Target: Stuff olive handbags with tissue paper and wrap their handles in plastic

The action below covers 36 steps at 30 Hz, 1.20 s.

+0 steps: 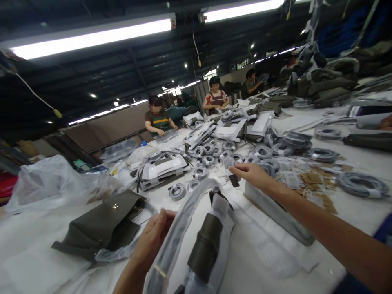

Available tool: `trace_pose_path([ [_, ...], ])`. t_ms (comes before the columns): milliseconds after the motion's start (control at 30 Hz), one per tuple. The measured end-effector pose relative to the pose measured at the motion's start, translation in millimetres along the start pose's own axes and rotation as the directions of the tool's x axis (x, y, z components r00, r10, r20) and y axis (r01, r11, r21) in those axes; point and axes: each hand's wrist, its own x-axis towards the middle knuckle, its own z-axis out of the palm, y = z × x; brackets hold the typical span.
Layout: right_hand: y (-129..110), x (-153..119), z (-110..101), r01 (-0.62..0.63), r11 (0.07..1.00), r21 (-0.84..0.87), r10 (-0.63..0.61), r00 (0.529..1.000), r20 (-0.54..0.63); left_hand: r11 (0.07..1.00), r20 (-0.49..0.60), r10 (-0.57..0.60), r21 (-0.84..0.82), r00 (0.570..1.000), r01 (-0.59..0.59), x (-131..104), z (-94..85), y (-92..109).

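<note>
Nearest the lens, an olive handbag (pixel 204 249) wrapped in clear plastic film, standing up from the bottom edge of the frame, its wrapped strap (pixel 180 228) arching from low centre up to the top of the bag; bag body dark olive, smooth, partly under white paper padding at the top; left hand (pixel 154 237) curled around the left side of the wrapped strap, fingers bent and closed on the film, thumb on top; right hand (pixel 251 173) stretched well forward over the table (pixel 269 257), fingers loosely together and mostly straight, fingertips pinching or touching a small dark tag (pixel 234 180); cannot tell if the tag is lifted or just touched; right forearm passes over a flat clear-wrapped grey packet (pixel 275 212) lying on the table; second olive handbag (pixel 101 226) lies on its side to the left, flap with a small gold clasp facing up, half in a plastic sleeve, just beside the left hand; crumpled clear plastic bag (pixel 58 183) further left; many coiled grey straps (pixel 200 171) with white paper bands spread across the middle of the table, larger coil (pixel 361 183) at right; brown card tags (pixel 315 181) scattered near the right arm; other people (pixel 157 120) seated at the far side, hands on their own work, well apart.
</note>
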Motion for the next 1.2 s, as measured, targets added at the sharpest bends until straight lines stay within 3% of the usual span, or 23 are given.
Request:
trace_pose_path([
  [100, -26.0, -55.9, 13.9, -0.038, 0.93, 0.365, 0.022, 0.999, 0.048, 0.999, 0.135, -0.049, 0.025, 0.99, 0.046, -35.3, -10.1, 27.3],
  [200, -52.3, -102.2, 42.3, -0.179, 0.698, 0.693, 0.059, 0.979, 0.193, 0.998, 0.15, -0.053, -0.014, 0.987, 0.056, -58.9, -13.0, 46.7],
  [400, -117.1, -139.7, 82.1, -0.228, 0.4, 0.888, -0.064, 0.959, 0.276, 0.995, 0.235, -0.1, 0.05, 0.967, 0.091, -80.7, -10.9, 77.0],
  [533, -152.6, -144.2, 85.3, -0.269, 0.222, 0.937, -0.142, 0.942, 0.304, 0.99, 0.217, -0.086, 0.128, 0.972, 0.059, -85.6, 0.1, 92.0],
  [667, -172.1, -148.1, 83.9, -0.271, 0.063, 0.96, -0.191, 0.941, 0.279, 0.988, 0.155, -0.058, 0.154, 0.986, 0.034, -82.7, 8.9, 94.6],
  [767, -179.7, -148.9, 81.2, -0.234, 0.022, 0.972, -0.183, 0.955, 0.234, 0.984, 0.129, -0.045, 0.176, 0.991, 0.022, -79.0, 9.9, 93.1],
  [900, -185.9, -149.8, 75.1, -0.171, 0.014, 0.985, -0.131, 0.976, 0.171, 0.943, 0.115, 0.0, 0.33, 0.993, -0.038, -76.0, 8.1, 95.6],
  [1000, -187.1, -148.9, 73.6, -0.131, 0.039, 0.991, -0.112, 0.984, 0.135, 0.92, 0.18, -0.024, 0.39, 0.983, -0.049, -71.3, 7.0, 98.7],
  [1100, -181.8, -142.9, 78.0, -0.097, 0.058, 0.994, -0.117, 0.988, 0.103, 0.932, 0.261, -0.12, 0.362, 0.958, 0.018, -64.0, 4.4, 95.1],
  [1167, -174.7, -138.2, 82.0, -0.073, 0.122, 0.99, -0.117, 0.989, 0.087, 0.933, 0.214, -0.181, 0.347, 0.96, 0.099, -59.1, 0.7, 87.2],
  [1200, -170.6, -136.5, 83.2, -0.044, 0.198, 0.979, -0.12, 0.99, 0.069, 0.931, 0.161, -0.204, 0.336, 0.966, 0.141, -56.7, -1.5, 81.9],
])
